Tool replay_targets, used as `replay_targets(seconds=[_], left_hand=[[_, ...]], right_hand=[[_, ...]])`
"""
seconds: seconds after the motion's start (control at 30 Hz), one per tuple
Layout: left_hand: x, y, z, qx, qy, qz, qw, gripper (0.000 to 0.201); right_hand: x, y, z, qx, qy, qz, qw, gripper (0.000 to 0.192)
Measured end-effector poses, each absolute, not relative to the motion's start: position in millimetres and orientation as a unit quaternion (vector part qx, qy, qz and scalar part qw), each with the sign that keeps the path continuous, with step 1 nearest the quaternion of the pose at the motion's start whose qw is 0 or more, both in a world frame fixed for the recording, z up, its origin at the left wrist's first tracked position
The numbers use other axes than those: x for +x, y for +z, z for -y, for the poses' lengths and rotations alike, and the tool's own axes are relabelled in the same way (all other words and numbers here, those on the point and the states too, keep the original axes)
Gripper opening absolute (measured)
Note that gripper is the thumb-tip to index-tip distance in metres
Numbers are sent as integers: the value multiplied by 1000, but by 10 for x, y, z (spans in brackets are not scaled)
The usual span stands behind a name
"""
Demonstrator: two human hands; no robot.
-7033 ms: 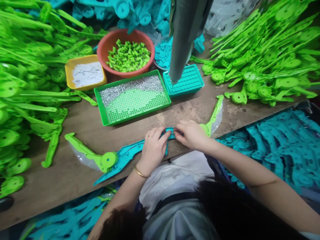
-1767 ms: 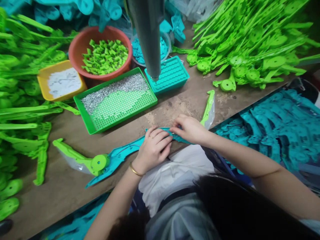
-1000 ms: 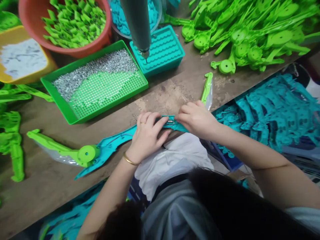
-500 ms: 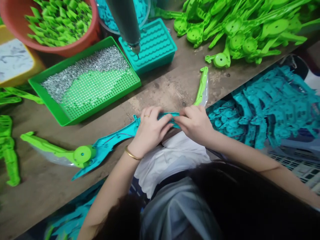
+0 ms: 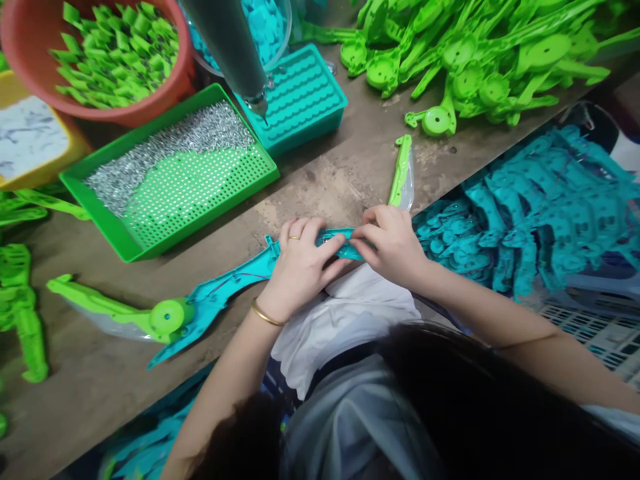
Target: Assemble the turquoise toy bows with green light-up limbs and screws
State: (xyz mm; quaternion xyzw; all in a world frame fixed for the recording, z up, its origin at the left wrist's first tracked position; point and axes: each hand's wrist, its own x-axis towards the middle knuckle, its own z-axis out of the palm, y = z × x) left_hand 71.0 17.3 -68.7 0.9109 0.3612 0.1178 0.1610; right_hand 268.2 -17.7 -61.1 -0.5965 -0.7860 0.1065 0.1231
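Observation:
A long teal plastic shell point(image 5: 227, 293) lies along the near edge of the wooden table point(image 5: 340, 180), with a green arm point(image 5: 125, 319) hinged on its left end and another green arm point(image 5: 400, 170) at its right. My left hand point(image 5: 300, 263), with a ring and a gold bangle, presses down on the shell's middle. My right hand point(image 5: 395, 243) pinches the shell just to the right of it, the fingertips of both hands almost touching. What lies under the fingers is hidden.
Behind the hands stand a green tray of small silver screws point(image 5: 170, 177), a teal slotted tray point(image 5: 300, 97), a hanging grey power screwdriver point(image 5: 233, 50), an orange bowl of green pieces point(image 5: 107, 57) and a yellow tray point(image 5: 30, 137). Green arms point(image 5: 480, 60) pile at back right; teal shells point(image 5: 530, 213) fill a bin at right.
Both hands have stayed on the teal shell's middle, with small finger shifts. The view has tilted down and moved, so the trays and bowl sit higher and further left in the picture.

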Motion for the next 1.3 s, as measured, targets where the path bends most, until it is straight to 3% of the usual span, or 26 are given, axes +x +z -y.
replay_targets(seconds=[0.47, 0.73, 1.0, 1.3], left_hand=[[713, -712, -164, 916, 114, -363, 132, 36], [727, -724, -172, 913, 127, -356, 152, 41], [727, -725, -170, 910, 134, -359, 159, 42], [723, -741, -168, 909, 144, -358, 160, 39]], right_hand=[[2609, -608, 102, -573, 76, 811, 91, 20], [2705, -596, 58, -577, 161, 785, 158, 16], [2601, -530, 68, -598, 203, 765, 123, 19], [2649, -546, 115, -551, 61, 830, 63, 29]])
